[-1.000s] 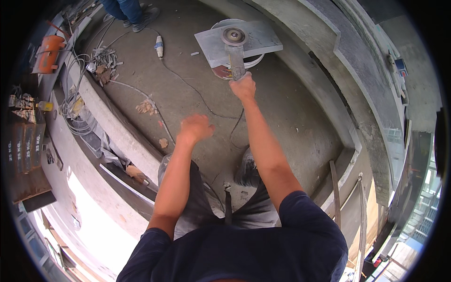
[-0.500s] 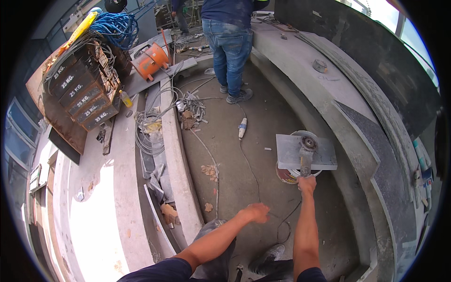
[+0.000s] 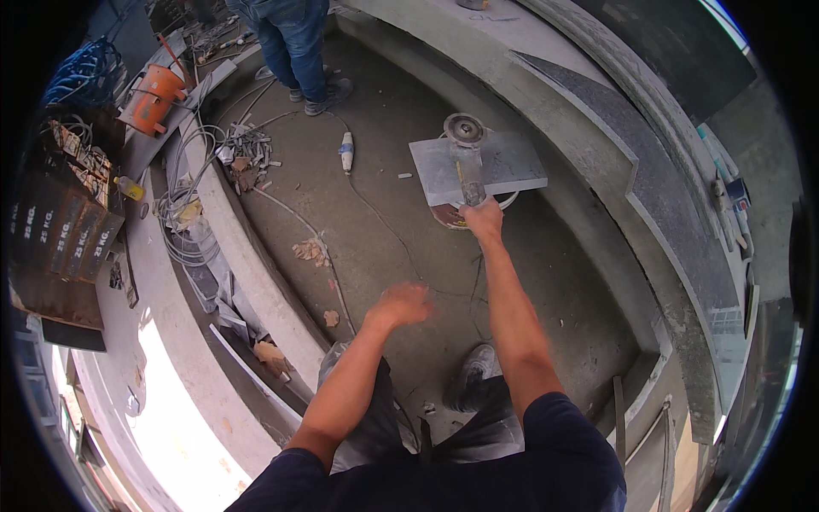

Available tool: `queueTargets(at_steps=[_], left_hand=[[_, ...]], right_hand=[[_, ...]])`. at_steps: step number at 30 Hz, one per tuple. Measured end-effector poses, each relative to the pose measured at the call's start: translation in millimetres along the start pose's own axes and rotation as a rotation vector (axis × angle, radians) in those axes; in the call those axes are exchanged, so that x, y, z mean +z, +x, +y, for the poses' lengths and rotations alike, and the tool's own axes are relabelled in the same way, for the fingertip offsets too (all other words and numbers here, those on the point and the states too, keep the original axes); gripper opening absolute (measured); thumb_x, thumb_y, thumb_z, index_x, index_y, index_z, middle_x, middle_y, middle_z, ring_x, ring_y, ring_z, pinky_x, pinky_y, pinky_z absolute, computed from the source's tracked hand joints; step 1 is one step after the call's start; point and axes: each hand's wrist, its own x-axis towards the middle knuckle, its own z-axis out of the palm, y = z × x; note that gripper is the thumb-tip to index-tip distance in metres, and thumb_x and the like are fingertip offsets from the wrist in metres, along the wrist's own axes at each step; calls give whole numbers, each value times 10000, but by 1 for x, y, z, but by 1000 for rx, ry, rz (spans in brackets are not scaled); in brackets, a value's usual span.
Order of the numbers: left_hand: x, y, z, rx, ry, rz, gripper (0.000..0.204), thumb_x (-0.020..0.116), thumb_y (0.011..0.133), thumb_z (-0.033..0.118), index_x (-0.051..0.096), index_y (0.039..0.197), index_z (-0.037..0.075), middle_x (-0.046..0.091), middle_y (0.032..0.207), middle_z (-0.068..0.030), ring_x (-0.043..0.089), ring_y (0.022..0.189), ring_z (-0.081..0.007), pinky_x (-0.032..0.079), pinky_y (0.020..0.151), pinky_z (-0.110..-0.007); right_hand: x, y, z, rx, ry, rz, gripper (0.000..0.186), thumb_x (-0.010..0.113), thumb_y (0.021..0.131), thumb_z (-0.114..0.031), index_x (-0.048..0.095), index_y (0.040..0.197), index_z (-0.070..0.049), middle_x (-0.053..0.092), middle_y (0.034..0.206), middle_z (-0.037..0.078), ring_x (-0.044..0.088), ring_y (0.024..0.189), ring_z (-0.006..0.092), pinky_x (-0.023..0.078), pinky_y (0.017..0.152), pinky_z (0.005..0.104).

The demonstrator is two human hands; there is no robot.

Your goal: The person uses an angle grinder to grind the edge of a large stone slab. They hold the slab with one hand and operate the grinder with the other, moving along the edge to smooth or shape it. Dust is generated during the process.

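Observation:
My right hand [image 3: 485, 213] grips the body of an angle grinder [image 3: 469, 175], whose round disc lies over a pale grey stone slab [image 3: 520, 166]. The slab rests on a round white bucket [image 3: 456, 218], which it mostly hides. The grinder's cord trails down across the concrete floor [image 3: 401, 222]. My left hand [image 3: 403, 304] hangs in the air below and left of the bucket, slightly blurred, with loosely bent fingers apart and nothing seen in them.
A co-worker's legs [image 3: 303, 68] stand ahead-left, near a cable connector [image 3: 346, 154]. An orange cylindrical machine [image 3: 158, 102], stacked black weights [image 3: 64, 239], coiled cables [image 3: 188, 239] and stone scraps [image 3: 256, 149] line the left. A curved concrete ledge [image 3: 563, 102] bounds the right.
My head swung up, showing more of the co-worker and left side, then back down, shifting the scene in view. My right hand stays on the grinder; my left keeps hanging free.

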Motion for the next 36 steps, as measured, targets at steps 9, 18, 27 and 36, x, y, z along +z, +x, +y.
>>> queueTargets(at_steps=[9, 18, 27, 36], left_hand=[[-21, -14, 10, -64, -23, -32, 569, 734, 1042, 399, 734, 1442, -6, 809, 1304, -295, 753, 1287, -491, 597, 1126, -565], [-16, -3, -13, -96, -41, 101, 589, 754, 1035, 406, 741, 1419, -40, 810, 1239, -336, 772, 1249, -497, 602, 1113, -564], [-29, 35, 54, 165, -1938, -160, 832, 756, 1098, 514, 469, 1698, 14, 660, 1570, -248, 673, 1434, -414, 542, 1243, -594], [-56, 51, 187, 194, -2199, -271, 673, 868, 969, 267, 606, 1517, -24, 675, 1328, -185, 726, 1239, -372, 611, 1200, -573]], right_hand=[[44, 17, 8, 198, 31, -74, 566, 883, 773, -199, 748, 1229, 109, 836, 1116, 275, 856, 983, 371, 669, 824, 446], [22, -12, 0, 207, 263, -132, 160, 838, 763, -54, 764, 863, 47, 764, 807, 154, 750, 697, 237, 558, 567, 408], [-103, -230, -35, 177, 651, -364, 237, 791, 806, -11, 682, 1015, 14, 688, 797, 89, 652, 662, 180, 496, 551, 353], [-235, -287, -56, 72, 316, -277, 487, 819, 802, -41, 662, 1257, 33, 756, 946, 154, 745, 809, 255, 580, 660, 402]])
